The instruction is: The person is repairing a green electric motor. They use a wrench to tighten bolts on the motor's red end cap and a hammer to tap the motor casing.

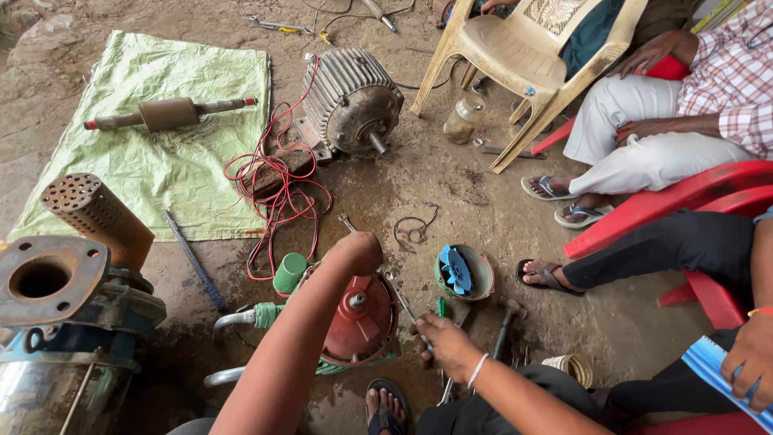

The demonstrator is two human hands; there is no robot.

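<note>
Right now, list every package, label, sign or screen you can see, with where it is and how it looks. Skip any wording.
No labels, signs or screens show.
Pale green woven plastic sack: flattened on the ground at upper left, rectangular, under a rusty metal shaft.
Clear glass jar: on the ground by the beige plastic chair, rounded, dusty.
Blue striped booklet: lower right edge, touched by another person's hand.
</note>
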